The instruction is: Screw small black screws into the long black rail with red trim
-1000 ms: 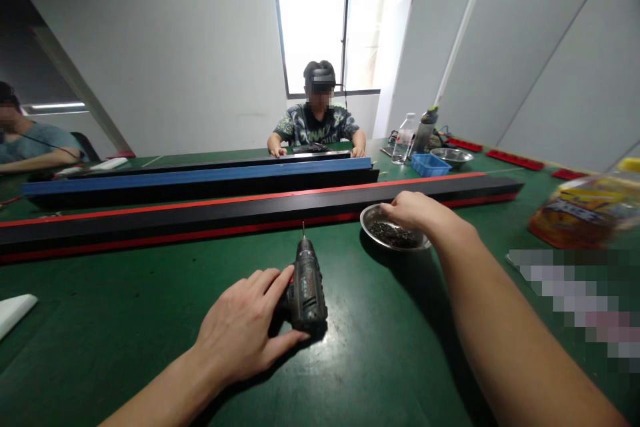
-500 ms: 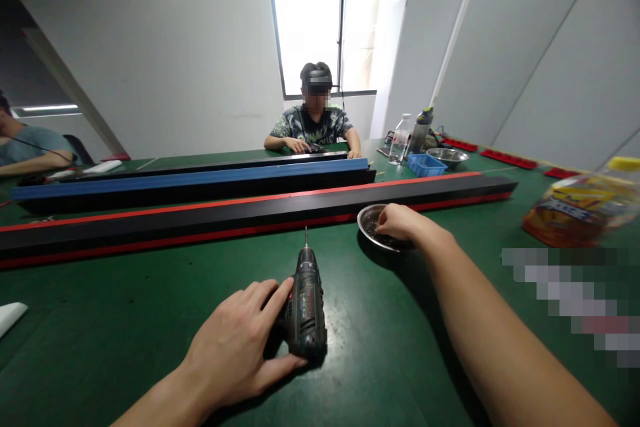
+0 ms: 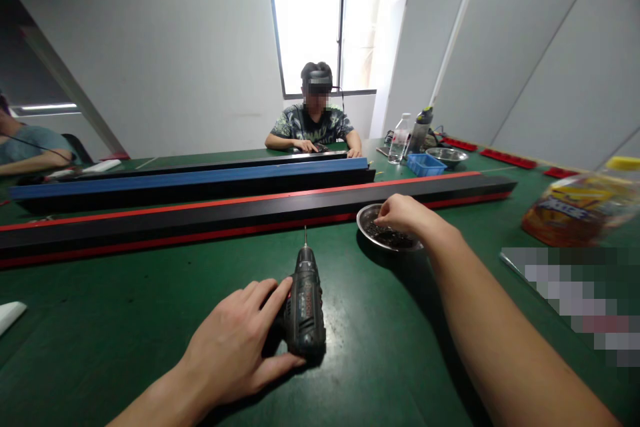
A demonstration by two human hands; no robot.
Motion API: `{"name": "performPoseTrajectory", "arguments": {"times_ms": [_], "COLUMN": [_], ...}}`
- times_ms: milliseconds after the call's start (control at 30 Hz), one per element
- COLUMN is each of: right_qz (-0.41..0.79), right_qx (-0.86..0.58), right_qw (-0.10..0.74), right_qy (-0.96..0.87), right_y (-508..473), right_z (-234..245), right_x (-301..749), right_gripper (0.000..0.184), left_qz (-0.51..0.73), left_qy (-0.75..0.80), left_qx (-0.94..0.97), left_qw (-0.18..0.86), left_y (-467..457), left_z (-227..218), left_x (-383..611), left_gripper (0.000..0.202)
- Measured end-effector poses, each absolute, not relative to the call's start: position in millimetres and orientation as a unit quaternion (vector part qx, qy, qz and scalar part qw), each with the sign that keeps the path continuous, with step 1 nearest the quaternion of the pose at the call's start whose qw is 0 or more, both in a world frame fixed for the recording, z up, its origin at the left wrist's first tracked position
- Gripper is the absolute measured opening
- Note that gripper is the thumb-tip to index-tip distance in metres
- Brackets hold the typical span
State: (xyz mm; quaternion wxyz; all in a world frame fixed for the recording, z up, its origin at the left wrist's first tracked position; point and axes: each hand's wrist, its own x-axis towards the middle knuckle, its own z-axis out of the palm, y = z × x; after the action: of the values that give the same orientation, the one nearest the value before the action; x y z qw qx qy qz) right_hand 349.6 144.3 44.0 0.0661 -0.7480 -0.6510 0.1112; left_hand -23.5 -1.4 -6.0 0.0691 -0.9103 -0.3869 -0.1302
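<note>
My left hand [image 3: 240, 340] rests on the green table, fingers wrapped loosely round the grip of a dark cordless screwdriver [image 3: 305, 297] that lies with its bit pointing away from me. My right hand [image 3: 405, 215] reaches over a small metal bowl [image 3: 370, 217] of dark screws, its fingertips pinched together down among them; whether it holds a screw is hidden. Just beyond both lies a long black bar with red edges [image 3: 250, 210].
A second long bar, topped blue [image 3: 200, 177], lies behind the first. A person sits opposite, hands on a third bar. Another person's arm shows at far left. At back right stand bottles [image 3: 400, 139], a blue tray [image 3: 425, 164] and a metal bowl [image 3: 447, 156]. An orange packet [image 3: 575, 210] lies at right.
My right hand dipped into the screw bowl and has lifted slightly with fingers pinched. My left hand stays on the screwdriver.
</note>
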Motion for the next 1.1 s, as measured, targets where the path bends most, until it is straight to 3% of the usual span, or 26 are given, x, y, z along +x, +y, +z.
{"name": "performPoseTrajectory", "arguments": {"times_ms": [267,433,567,767,1100], "right_qz": [0.103,0.09,0.171,0.189,0.189], "right_qx": [-0.739,-0.698,-0.626,-0.607,-0.631], "right_qw": [0.08,0.146,0.231,0.282,0.363], "right_qy": [-0.661,-0.696,-0.725,-0.718,-0.659], "right_y": [145.7,145.6,141.8,136.6,135.5], "right_z": [43.3,52.2,52.2,24.8,-34.6], "right_x": [347.8,330.0,294.9,241.6,221.5], "right_gripper": [0.019,0.021,0.026,0.019,0.022], "left_qz": [-0.131,-0.132,-0.127,-0.127,-0.12], "left_qy": [-0.379,-0.367,-0.355,-0.348,-0.362], "left_qx": [-0.913,-0.918,-0.924,-0.927,-0.923], "left_qw": [0.077,0.076,0.066,0.064,0.056], "left_y": [-2.5,-5.3,-6.3,-5.7,-6.5], "left_z": [-8.2,-8.0,-6.0,-3.8,-6.1], "left_x": [-26.1,-27.1,-25.9,-24.8,-25.0], "left_gripper": [0.087,0.089,0.091,0.09,0.09]}}
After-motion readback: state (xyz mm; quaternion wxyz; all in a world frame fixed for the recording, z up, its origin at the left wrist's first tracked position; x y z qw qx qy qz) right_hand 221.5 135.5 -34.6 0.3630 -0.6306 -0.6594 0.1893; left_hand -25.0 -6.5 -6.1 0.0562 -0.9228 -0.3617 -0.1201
